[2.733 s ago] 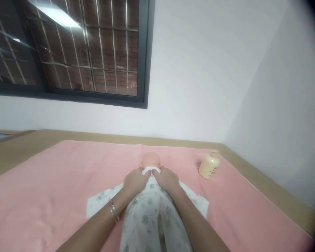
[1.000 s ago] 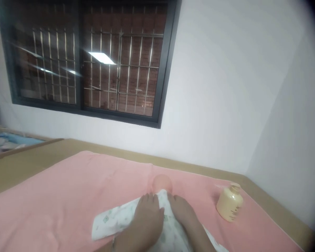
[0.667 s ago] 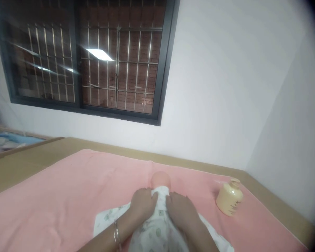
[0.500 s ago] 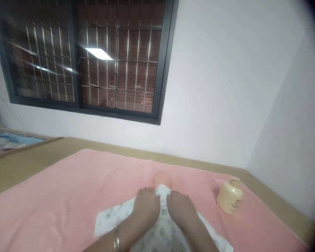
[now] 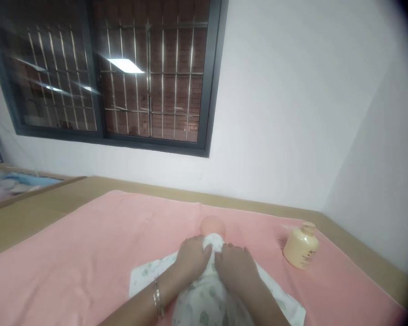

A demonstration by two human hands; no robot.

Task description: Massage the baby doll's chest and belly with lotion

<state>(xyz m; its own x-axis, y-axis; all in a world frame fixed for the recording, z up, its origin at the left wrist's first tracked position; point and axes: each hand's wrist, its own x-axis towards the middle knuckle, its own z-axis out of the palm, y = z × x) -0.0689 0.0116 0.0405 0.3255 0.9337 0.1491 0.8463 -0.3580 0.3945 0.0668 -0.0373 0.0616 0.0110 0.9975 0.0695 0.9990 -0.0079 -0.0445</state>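
A small baby doll point(image 5: 212, 225) lies on the pink blanket point(image 5: 98, 244), with its smooth rounded head at the far end. A white baby garment with green prints point(image 5: 204, 301) covers its body, and its sleeve-like sides spread flat left and right. Just below the head, my left hand point(image 5: 192, 256) is closed on the garment's upper left part, its thumb toward the middle. Opposite it, my right hand point(image 5: 237, 267) is closed on the upper right part, close to the left thumb. The undersides of the fingers are hidden.
A cream bottle point(image 5: 299, 248) stands on the blanket to the right. The tan padded surface point(image 5: 177, 192) borders the blanket before a white wall and a barred window point(image 5: 153, 81). At far left is a compartment holding blue and pale cloths point(image 5: 34, 181).
The view has shifted slightly, so everything sits a little higher and to the right. Both hands stay at the garment's top, with only a small change in the fingers.
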